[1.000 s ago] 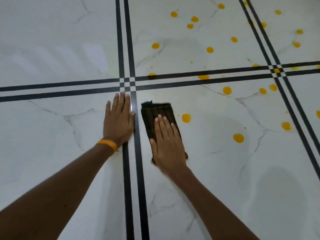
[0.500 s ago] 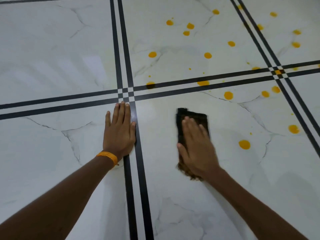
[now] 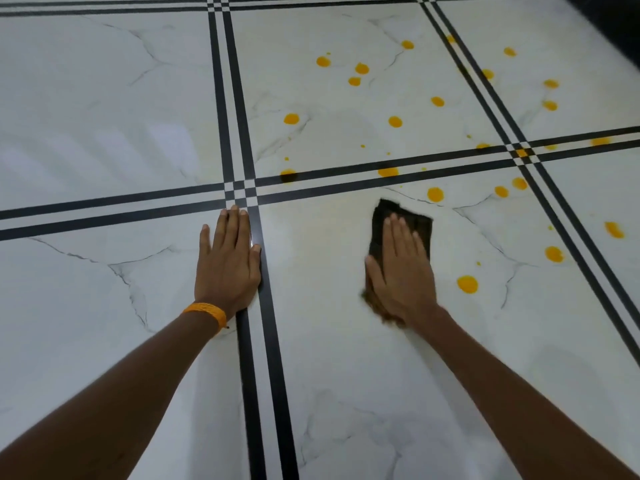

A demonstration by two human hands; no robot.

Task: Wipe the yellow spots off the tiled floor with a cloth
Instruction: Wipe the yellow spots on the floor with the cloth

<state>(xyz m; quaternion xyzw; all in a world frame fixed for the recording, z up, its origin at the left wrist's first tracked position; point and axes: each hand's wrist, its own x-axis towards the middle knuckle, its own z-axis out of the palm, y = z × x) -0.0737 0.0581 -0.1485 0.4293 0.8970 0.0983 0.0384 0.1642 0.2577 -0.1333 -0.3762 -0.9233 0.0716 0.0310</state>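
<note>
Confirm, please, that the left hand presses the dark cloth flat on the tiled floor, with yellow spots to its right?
Not quite: the head view shows the right hand, not the left hand, pressing the dark cloth flat on the tiled floor, with yellow spots to its right.

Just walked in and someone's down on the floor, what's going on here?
A person is cleaning a white tiled floor. The right hand presses a dark cloth flat on a tile; the left hand rests flat on the floor. Many yellow spots lie unwiped ahead and right of the cloth.
</note>
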